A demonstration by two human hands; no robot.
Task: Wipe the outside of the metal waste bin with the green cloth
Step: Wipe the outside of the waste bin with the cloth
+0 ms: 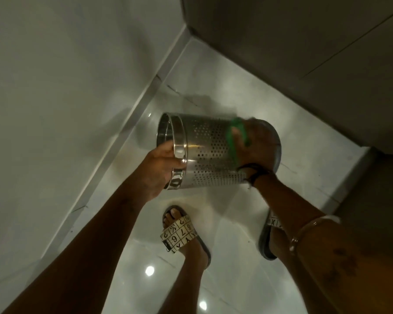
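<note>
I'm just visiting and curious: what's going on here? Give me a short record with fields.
setting: glossy tiled floor beside a wall
bin: perforated metal waste bin, held on its side above the floor
left hand: grips the bin's rim
right hand: presses the green cloth against the bin's outside, near its base
feet: patterned sandals below the bin
blur: the right hand looks smeared

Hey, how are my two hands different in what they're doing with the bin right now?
The left hand grips the metal waste bin at its solid rim band, while the right hand lies over the perforated wall nearer the base. The left hand holds no cloth; the right hand presses the green cloth against the bin. The right hand looks motion-blurred, the left hand sharper. Both touch the bin, which is held tipped on its side above the floor.
</note>
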